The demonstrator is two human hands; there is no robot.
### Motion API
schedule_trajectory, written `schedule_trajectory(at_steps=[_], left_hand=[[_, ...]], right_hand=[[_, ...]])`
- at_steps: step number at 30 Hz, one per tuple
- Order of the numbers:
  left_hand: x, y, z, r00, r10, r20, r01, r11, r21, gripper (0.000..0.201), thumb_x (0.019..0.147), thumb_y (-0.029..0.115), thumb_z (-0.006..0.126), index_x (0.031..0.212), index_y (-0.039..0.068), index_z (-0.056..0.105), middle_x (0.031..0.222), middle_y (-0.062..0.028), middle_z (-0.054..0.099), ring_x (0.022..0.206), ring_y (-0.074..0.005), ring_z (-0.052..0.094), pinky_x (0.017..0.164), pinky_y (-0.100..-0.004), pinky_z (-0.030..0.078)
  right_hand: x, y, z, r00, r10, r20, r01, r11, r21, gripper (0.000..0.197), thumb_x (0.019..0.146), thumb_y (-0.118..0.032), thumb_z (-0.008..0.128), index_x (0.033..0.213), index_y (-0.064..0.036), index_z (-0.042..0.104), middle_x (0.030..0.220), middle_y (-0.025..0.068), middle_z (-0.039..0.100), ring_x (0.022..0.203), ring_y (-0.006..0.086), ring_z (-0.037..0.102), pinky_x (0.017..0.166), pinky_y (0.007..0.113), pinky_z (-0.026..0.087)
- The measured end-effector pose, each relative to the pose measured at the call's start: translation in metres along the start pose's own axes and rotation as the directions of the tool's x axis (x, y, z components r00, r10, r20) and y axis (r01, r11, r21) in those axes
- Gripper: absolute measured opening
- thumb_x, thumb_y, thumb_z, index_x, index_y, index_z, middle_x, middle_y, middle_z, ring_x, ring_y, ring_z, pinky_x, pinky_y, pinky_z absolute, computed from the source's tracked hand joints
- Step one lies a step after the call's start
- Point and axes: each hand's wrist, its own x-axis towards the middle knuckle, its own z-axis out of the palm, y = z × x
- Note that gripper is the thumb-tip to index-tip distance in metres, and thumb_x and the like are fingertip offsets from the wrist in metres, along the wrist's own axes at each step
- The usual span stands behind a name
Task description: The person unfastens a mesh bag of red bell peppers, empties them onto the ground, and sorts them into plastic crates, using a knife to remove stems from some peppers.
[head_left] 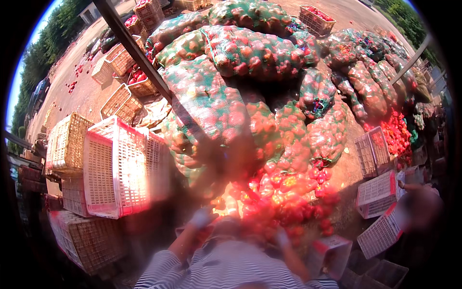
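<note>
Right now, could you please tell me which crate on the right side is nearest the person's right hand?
The pale crate just right of the right forearm is nearest the right hand; the other right-side crates are farther right.

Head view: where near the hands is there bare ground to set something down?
Bare ground shows between the loose red peppers and the pale crates on the right. It is crowded ahead with mesh sacks, at left with stacked crates, and near the left hand and right hand with peppers.
</note>
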Motion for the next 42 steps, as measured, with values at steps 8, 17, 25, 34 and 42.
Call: schedule_trajectory(at_steps=[8, 17, 25, 34, 42], left_hand=[[0.013, 0.008, -0.013, 0.998, 0.032, 0.062, -0.030, 0.999, -0.040, 0.052, 0.086, 0.043, 0.063, 0.126, 0.009, 0.061, 0.117, -0.0188, 0.065, 0.109, -0.0337, 0.062, 0.095, -0.0420, 0.047], [0.048, -0.033, -0.004, 0.991, 0.069, 0.114, -0.063, 0.997, -0.051, 0.040, 0.087, 0.034, 0.066, 0.117, 0.008, 0.064, 0.106, -0.0165, 0.068, 0.099, -0.0316, 0.066, 0.086, -0.0401, 0.051], [0.083, -0.073, 0.010, 0.987, 0.103, 0.126, -0.089, 0.990, -0.111, 0.043, 0.088, 0.022, 0.063, 0.127, 0.005, 0.060, 0.117, -0.0121, 0.066, 0.107, -0.0211, 0.062, 0.092, -0.0315, 0.049], [0.076, 0.025, 0.039, 0.962, 0.236, 0.137, -0.226, 0.971, -0.084, 0.032, 0.086, 0.012, 0.064, 0.117, 0.003, 0.064, 0.110, -0.0108, 0.065, 0.099, -0.0203, 0.063, 0.087, -0.0293, 0.050], [0.088, 0.101, 0.100, 0.979, -0.155, 0.131, 0.199, 0.862, -0.467, 0.031, 0.090, 0.017, 0.063, 0.119, 0.006, 0.063, 0.100, -0.0015, 0.062, 0.086, -0.0130, 0.060, 0.072, -0.0257, 0.048]], right_hand=[[0.030, -0.011, -0.002, 0.899, 0.433, -0.073, -0.228, 0.602, 0.765, 0.023, 0.093, -0.016, 0.053, 0.114, -0.0101, 0.060, 0.094, 0.0080, 0.062, 0.080, 0.0175, 0.059, 0.063, 0.035, 0.051], [0.000, -0.058, 0.005, 0.942, 0.317, -0.111, -0.178, 0.750, 0.637, 0.027, 0.093, -0.022, 0.057, 0.117, -0.0115, 0.061, 0.099, 0.0081, 0.065, 0.084, 0.0198, 0.062, 0.071, 0.035, 0.053], [0.028, -0.048, 0.003, 0.961, 0.256, -0.100, -0.216, 0.928, 0.303, 0.038, 0.089, -0.021, 0.056, 0.125, -0.0104, 0.058, 0.120, 0.0081, 0.060, 0.109, 0.0218, 0.056, 0.093, 0.039, 0.045], [0.017, -0.026, 0.000, 0.729, 0.654, 0.200, -0.296, 0.038, 0.954, 0.036, 0.088, -0.016, 0.065, 0.120, -0.0019, 0.062, 0.097, 0.0104, 0.063, 0.081, 0.0157, 0.061, 0.069, 0.027, 0.053], [-0.065, 0.060, -0.018, 0.613, 0.720, 0.327, -0.468, -0.003, 0.884, 0.041, 0.083, -0.029, 0.068, 0.116, -0.0034, 0.065, 0.109, 0.0160, 0.067, 0.096, 0.0225, 0.065, 0.081, 0.033, 0.052]])
